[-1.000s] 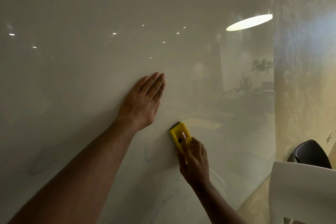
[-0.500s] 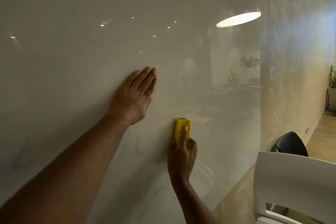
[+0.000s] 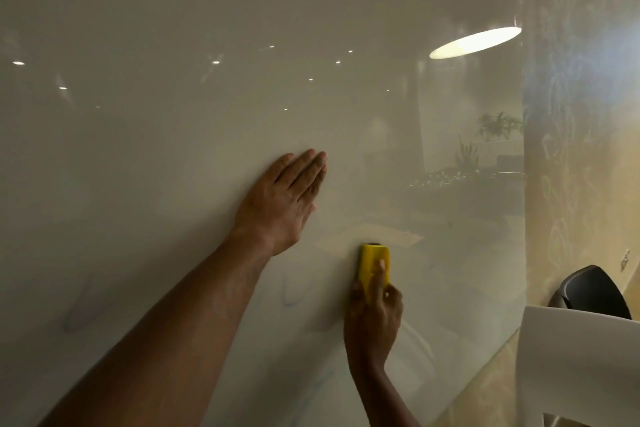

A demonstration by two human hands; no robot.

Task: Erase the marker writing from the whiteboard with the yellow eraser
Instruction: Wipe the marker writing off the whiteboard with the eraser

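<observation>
A glossy whiteboard fills most of the view. My right hand presses the yellow eraser upright against the board, fingers wrapped around its lower half. My left hand lies flat on the board up and to the left of the eraser, fingers straight and together, holding nothing. Faint blue marker traces show left of the eraser, with more smudges at the far left and low on the board.
The board's right edge meets a patterned yellow wall. A white chair back and a dark chair stand at the lower right. Ceiling lights and plants reflect in the board.
The eraser has turned from tilted to upright and slid slightly right with my right hand. My left hand stays flat on the board.
</observation>
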